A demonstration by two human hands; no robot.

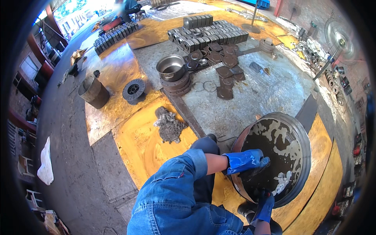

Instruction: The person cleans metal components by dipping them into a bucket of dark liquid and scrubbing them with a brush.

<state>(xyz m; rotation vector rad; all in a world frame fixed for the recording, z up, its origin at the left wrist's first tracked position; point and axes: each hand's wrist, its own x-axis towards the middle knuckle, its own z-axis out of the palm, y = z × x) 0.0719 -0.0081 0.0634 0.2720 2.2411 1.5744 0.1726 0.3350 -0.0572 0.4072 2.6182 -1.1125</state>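
Your right hand [263, 206], in a blue glove, sits lowest in view at about five o'clock, its grip curled over the lower rim of the big round metal basin [274, 156], fingers hooked on the edge. Just above it, your left hand [246, 160], also blue-gloved and coming out of a rolled denim sleeve [184, 172], lies flat inside the basin at its nine o'clock side, palm pressed to the dark wet surface; the grip is spread, holding nothing that you can make out. The basin stands tilted on the floor, its inside streaked with pale foam, at about four o'clock from the middle of the view. At ten o'clock from the basin, a grey heap of metal shavings [169, 125] lies on a rusty yellow steel sheet. Farther up, at about twelve o'clock, a shiny steel bowl [170, 67] rests on a stack of round flanges [177, 84], with a wire spool [134, 90] and a metal bucket [94, 92] to their nine o'clock. Beyond them lie dark flat plates [224, 72], then rows of grey metal blocks [213, 33].
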